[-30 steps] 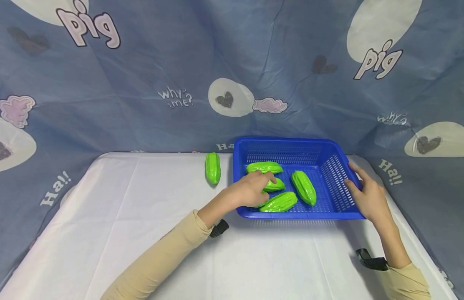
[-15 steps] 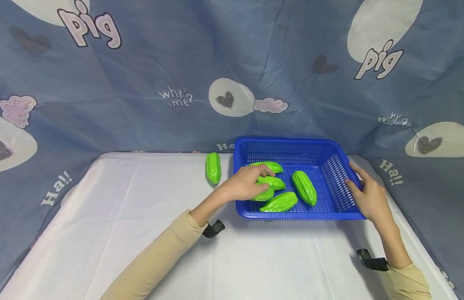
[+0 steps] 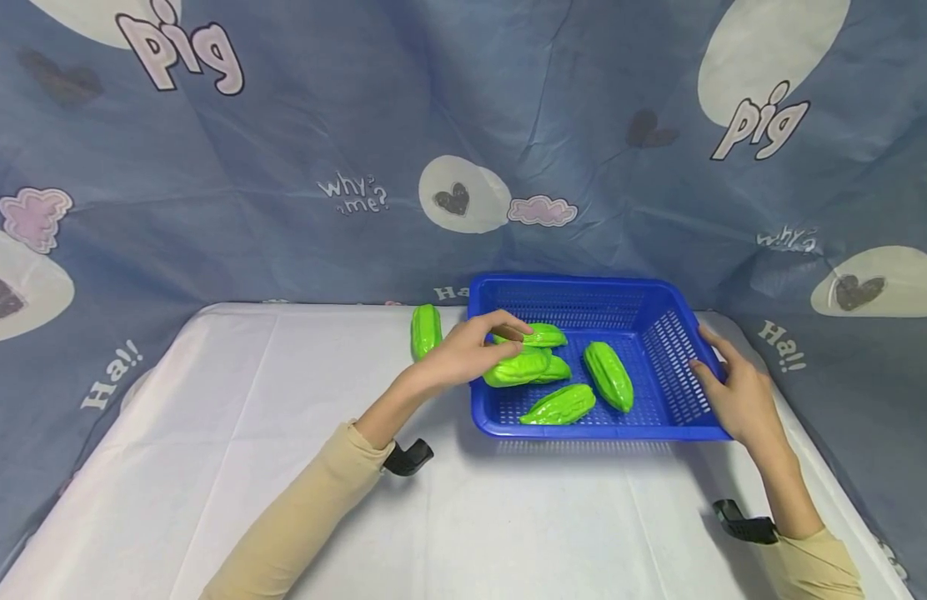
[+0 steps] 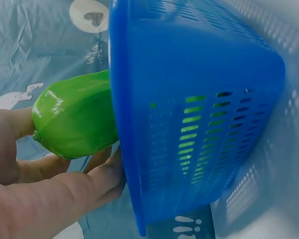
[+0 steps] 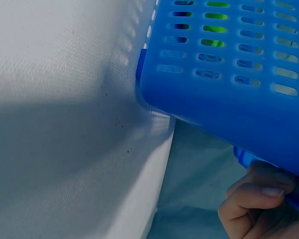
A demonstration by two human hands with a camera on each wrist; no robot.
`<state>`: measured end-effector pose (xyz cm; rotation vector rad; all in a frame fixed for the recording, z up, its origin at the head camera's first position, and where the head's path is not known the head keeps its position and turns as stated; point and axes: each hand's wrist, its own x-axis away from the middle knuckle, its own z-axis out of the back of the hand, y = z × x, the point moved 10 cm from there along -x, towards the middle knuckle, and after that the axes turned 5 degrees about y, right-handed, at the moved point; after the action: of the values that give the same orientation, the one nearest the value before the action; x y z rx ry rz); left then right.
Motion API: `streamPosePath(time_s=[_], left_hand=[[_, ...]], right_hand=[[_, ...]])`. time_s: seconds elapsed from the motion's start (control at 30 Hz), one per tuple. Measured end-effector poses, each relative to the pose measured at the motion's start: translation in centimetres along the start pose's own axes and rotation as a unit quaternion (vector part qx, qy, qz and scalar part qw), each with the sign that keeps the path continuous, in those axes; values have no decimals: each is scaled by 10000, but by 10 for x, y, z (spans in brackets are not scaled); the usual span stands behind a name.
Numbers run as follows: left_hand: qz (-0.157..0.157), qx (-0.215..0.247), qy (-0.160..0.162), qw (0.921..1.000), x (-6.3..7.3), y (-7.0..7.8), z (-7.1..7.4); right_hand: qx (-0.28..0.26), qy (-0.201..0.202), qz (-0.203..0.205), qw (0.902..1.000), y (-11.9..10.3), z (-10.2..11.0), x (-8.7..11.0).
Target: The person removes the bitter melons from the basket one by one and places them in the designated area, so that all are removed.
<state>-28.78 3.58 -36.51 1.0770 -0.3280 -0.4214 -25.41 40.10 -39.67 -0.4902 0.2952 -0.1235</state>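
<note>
My left hand (image 3: pixel 467 352) holds a bright green, ridged bitter melon (image 3: pixel 512 367) over the left side of a blue plastic basket (image 3: pixel 621 432). In the left wrist view, the fingers and thumb are round one end of this bitter melon (image 4: pixel 74 114), and the basket wall hides its far end. Several more lie in the basket, including a slanted bitter melon (image 3: pixel 608 377) and one by the front wall. My right hand (image 3: pixel 737 402) grips the basket's right rim; its curled fingers (image 5: pixel 259 196) show at the rim in the right wrist view.
Another bitter melon (image 3: pixel 426 329) lies on the white-covered table (image 3: pixel 321 367), just left of the basket and partly behind the left hand. A blue patterned cloth (image 3: pixel 283 167) hangs behind the table.
My left hand has gripped a bitter melon at the basket's left and raised it, moving left and back with it. The right hand stays on the rim.
</note>
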Motion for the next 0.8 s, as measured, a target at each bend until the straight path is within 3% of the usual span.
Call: streamPosePath(time_s=[0.23,0.47,0.8], left_hand=[[61,693,299,9971,2,-7,17],[143,1042,976,9897,5,-15,39],[348,1694,1657,9709,12,-36,69]], right_hand=[[-45,-32,-57,10000,0,-1,1],[-29,-63,-125,9999,1,-2,2],[-79,-76,-104,9999,3,-3,1]])
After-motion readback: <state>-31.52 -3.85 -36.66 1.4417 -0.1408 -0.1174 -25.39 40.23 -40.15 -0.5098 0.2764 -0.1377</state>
